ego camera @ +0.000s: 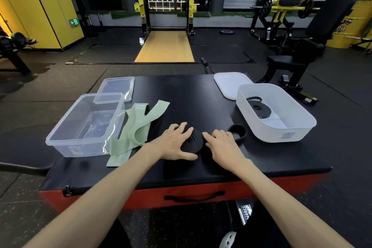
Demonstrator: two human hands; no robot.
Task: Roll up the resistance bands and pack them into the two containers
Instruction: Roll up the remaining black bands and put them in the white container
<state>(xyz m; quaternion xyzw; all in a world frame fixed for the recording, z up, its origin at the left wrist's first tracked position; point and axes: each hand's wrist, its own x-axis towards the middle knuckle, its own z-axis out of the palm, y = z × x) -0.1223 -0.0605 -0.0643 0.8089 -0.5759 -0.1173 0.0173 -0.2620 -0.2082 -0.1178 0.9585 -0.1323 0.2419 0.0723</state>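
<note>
A black resistance band point(192, 141) lies partly coiled flat on the black padded platform point(187, 94), its free end looping out to the right point(238, 131). My left hand point(176, 143) curls around the coil's left side, thumb along its near edge. My right hand point(221, 141) presses on the band just right of the coil, fingers bent. Two pale green fabric bands point(136, 129) lie unrolled beside a clear container point(60, 139) on the left. A white container point(302, 127) on the right holds one rolled black band point(259, 107).
A clear lid point(117, 86) lies behind the clear container and a white lid point(229, 82) behind the white one. The platform has red sides and a front handle point(193, 196). A squat rack, a bench and weight machines stand on the gym floor beyond.
</note>
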